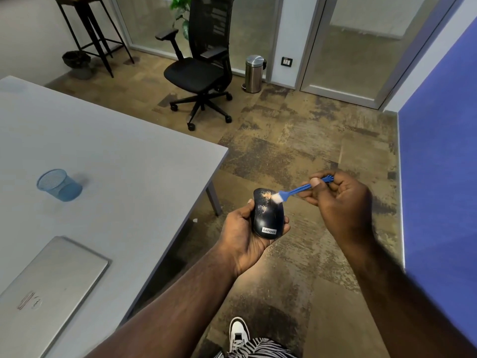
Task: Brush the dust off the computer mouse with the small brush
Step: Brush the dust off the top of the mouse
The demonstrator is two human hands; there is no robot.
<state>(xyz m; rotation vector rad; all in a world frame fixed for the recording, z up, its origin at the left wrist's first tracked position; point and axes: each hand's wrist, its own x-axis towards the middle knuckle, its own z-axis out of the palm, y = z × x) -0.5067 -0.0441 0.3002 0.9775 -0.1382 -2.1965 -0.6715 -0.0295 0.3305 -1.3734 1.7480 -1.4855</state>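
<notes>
Left hand point(245, 233) cradles mouse point(268, 214) from below, fingers curled round sides. Right hand point(340, 200) pinches brush point(296, 191) handle; bristles touch mouse's dusty front. Risk: hard stroke could tip mouse from loose grip onto floor point(296, 130). Grey bench point(116, 156) at left holds mesh cup point(59, 185), laptop point(51, 282). Office chair point(200, 73) beyond.

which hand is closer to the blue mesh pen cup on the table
Left. The left hand, holding the black computer mouse, is nearer the blue mesh pen cup; the right hand, pinching the small blue brush, is farther away.
</notes>
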